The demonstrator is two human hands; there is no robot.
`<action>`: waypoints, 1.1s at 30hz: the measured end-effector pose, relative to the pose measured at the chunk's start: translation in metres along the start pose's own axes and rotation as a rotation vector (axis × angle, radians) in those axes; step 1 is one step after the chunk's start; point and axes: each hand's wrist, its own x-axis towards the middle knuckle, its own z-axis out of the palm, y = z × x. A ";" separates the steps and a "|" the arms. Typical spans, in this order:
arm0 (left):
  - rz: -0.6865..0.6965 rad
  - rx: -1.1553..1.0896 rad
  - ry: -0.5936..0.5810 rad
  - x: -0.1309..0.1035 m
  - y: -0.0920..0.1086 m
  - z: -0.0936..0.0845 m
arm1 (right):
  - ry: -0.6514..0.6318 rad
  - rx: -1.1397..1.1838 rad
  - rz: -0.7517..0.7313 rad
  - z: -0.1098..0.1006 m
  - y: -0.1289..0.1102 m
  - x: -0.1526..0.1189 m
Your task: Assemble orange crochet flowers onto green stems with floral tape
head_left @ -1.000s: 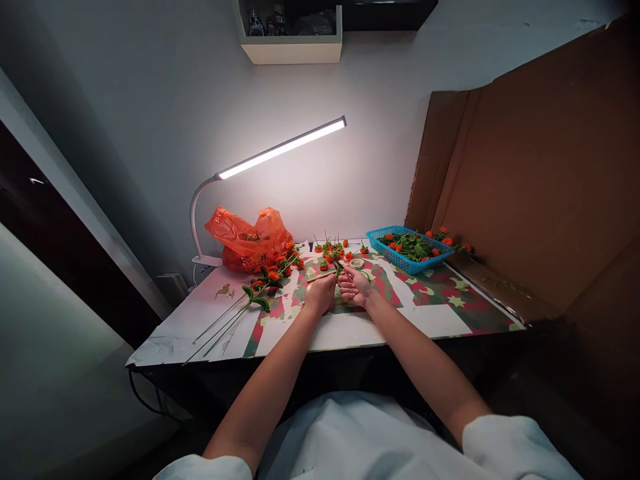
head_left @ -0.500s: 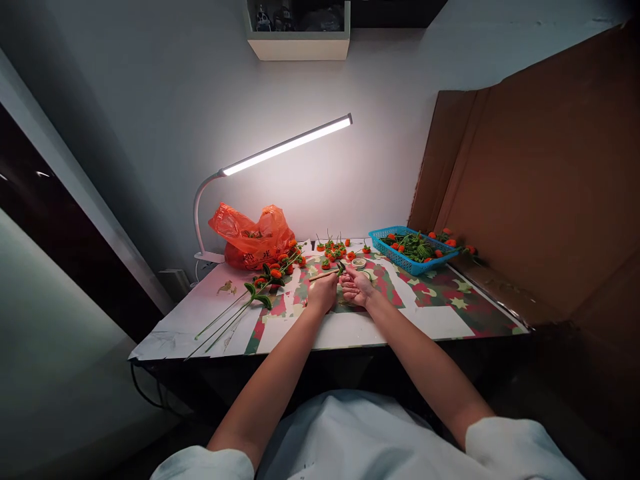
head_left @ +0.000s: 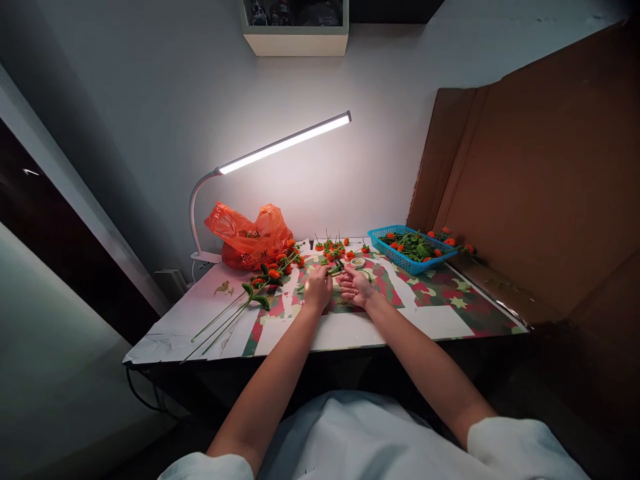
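Observation:
Close together above the middle of the table are my left hand [head_left: 319,288] and my right hand [head_left: 356,288]. A small dark green fuzzy leaf [head_left: 338,267] spans the gap between them, pinched at its right side by my right fingertips. My left fingers are closed at its left end; their tips are partly hidden. Just behind my hands lie several orange flower heads with short green stems [head_left: 334,253]. A small round pale roll [head_left: 357,263] sits beyond my right hand.
Long-stemmed orange flowers [head_left: 273,273] lie left, before an orange plastic bag [head_left: 247,240]. A blue basket [head_left: 413,261] of green stems and flowers stands right, near a large cardboard sheet [head_left: 525,173]. A lit lamp [head_left: 287,143] reaches over the table [head_left: 185,320].
The thin tan stick seen in my left hand no longer shows. My left hand has turned and shifted slightly left, its fingers now at the leaf. My right hand stays nearly in place.

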 end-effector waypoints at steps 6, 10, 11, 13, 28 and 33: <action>0.040 0.181 -0.176 0.015 0.012 0.005 | -0.001 0.014 -0.078 0.000 0.001 0.002; -0.012 0.091 -0.222 0.013 0.013 0.011 | 0.004 0.030 -0.058 0.002 0.001 0.000; -0.021 0.083 -0.221 0.012 0.012 0.011 | 0.000 0.030 -0.049 0.003 0.000 -0.001; -0.036 0.082 -0.197 0.010 0.009 0.011 | -0.010 0.025 -0.039 0.003 0.000 -0.002; 0.065 0.146 -0.200 0.004 0.003 0.009 | -0.017 0.013 -0.002 0.006 -0.004 -0.011; 0.057 0.140 -0.196 0.003 0.001 0.012 | 0.034 -0.006 -0.032 0.004 0.000 -0.008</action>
